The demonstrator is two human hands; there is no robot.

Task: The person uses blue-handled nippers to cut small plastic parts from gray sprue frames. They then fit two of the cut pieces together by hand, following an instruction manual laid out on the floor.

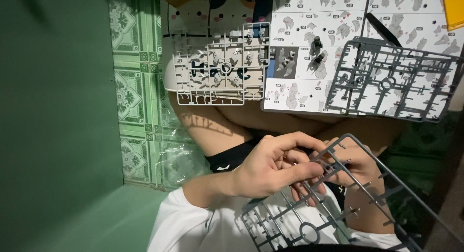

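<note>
Because the dark grey parts frame is large and springy across my lap, at five o'clock, twisting too hard could, I judge, snap a thin runner or flick a small piece off. My left hand pinches shut on a part near its top bar; my right hand grips the frame from behind. At one o'clock lies the white instruction sheet with grey diagrams, a yellow package corner beside it, another dark frame overlapping, a pale grey frame at twelve.
</note>
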